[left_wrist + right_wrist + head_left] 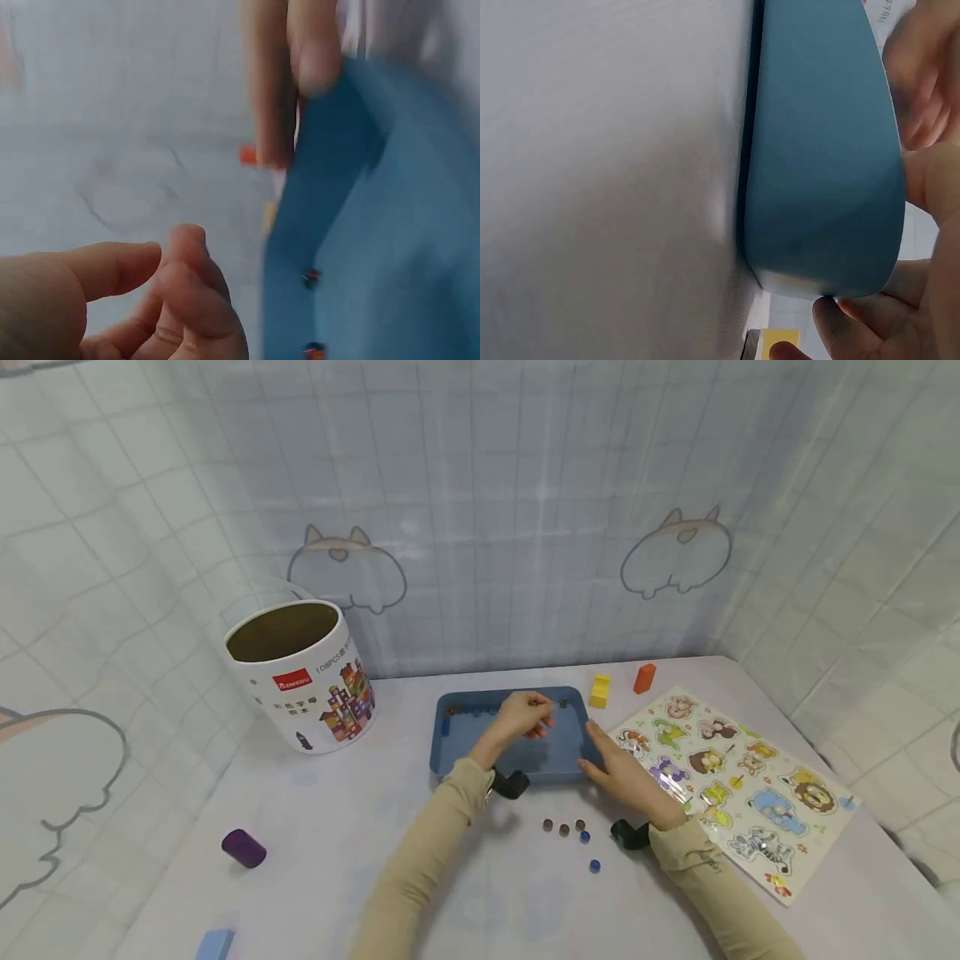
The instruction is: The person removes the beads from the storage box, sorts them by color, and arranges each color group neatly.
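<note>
A shallow blue tray [510, 766] lies on the table, with several small dark round pieces [562, 703] along its far wall. My left hand [522, 717] hovers over the tray. In the left wrist view its thumb and fingers [196, 304] are bent close together, with nothing visible between them. My right hand [626, 772] holds the tray's near right corner, thumb at the rim and fingers along the right end. The right wrist view shows those fingertips [832, 322] against the tray's outer wall. Three brown round pieces [564, 830] and two blue ones [595, 866] lie in front of the tray.
Yellow [599, 691] and orange blocks [644, 678] stand beyond the tray's right end. An animal sticker sheet [750, 793] lies at right, partly under my right arm. A large white printed bucket [315, 710] stands at back left; a purple cylinder [243, 848] and light-blue block [215, 945] lie nearer.
</note>
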A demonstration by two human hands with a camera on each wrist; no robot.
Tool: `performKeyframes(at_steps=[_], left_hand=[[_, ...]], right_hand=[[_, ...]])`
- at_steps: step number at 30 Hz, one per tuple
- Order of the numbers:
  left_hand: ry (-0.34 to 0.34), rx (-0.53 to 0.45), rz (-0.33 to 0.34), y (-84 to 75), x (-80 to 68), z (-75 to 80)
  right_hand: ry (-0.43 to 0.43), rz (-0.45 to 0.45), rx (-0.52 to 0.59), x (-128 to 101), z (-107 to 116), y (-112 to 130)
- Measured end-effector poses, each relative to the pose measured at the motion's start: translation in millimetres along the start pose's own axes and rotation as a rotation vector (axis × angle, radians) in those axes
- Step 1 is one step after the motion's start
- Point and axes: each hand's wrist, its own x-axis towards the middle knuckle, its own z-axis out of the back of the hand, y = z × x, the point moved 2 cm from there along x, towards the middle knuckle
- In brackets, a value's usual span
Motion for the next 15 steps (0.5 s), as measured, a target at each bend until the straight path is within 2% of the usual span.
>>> performKeyframes(at_steps=[3,6,11,13,15], left_hand=[[-0.028,-0.068,0.063,6.6,36.2,-2.3],[-0.069,-0.104,0.126,15.5,55.9,-10.9],[-0.160,-0.166,0.272,31.7,91.3,-27.9],[-0.169,-0.212,0.289,42.5,112.4,-36.5],[-0.153,-0.236,0.298,45.2,126.2,-44.4]], right_hand=[[0.005,-0.001,0.011,-1,-4,-2],[0.016,-0.002,0.023,-2,-9,-2],[0.018,-0.015,0.020,-2,-10,0],[0.005,-0.018,0.022,-1,-7,0],[-0.003,-0.024,0.020,0,-3,-1]])
